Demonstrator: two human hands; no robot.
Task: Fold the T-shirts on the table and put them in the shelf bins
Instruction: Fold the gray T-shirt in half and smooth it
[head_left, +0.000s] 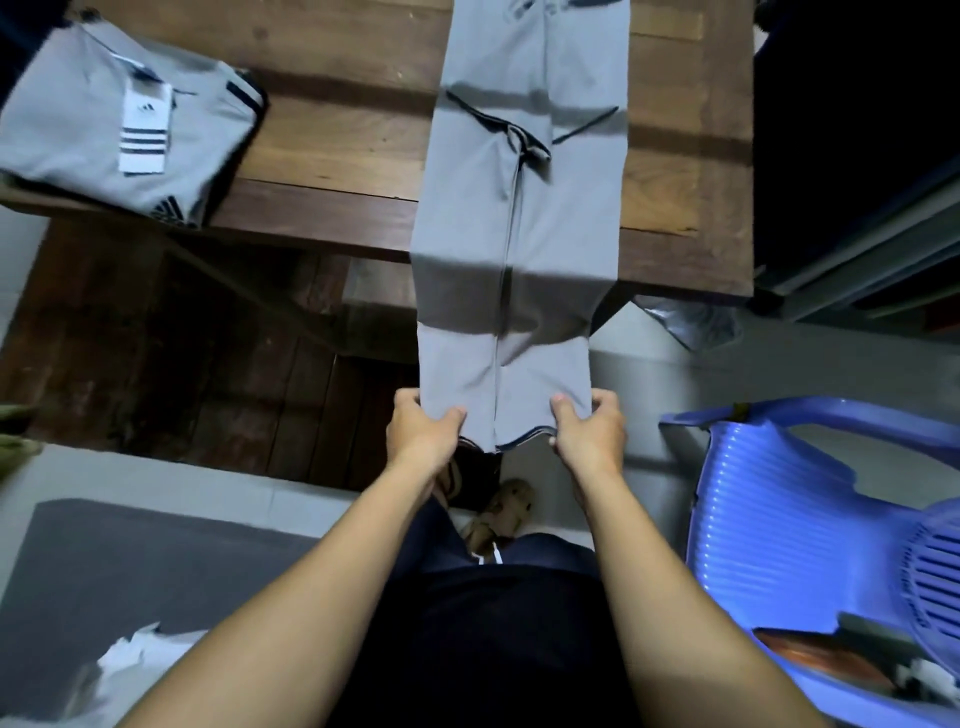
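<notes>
A grey T-shirt (519, 218), folded lengthwise into a long narrow strip, lies across the wooden table (332, 156) and hangs over its near edge. My left hand (423, 434) pinches the bottom left corner of the hem. My right hand (589, 431) pinches the bottom right corner. Both hold the hem up off the floor, in front of the table edge. The shirt's far end runs out of the top of the frame. A second grey T-shirt (104, 124), folded, with a white striped tag on it, sits at the table's left end.
A blue plastic chair (810, 509) stands close on my right. A dark wooden bench or panel (182, 353) sits under the table on the left. A grey mat (130, 571) covers the floor at lower left. Dark furniture stands to the right of the table.
</notes>
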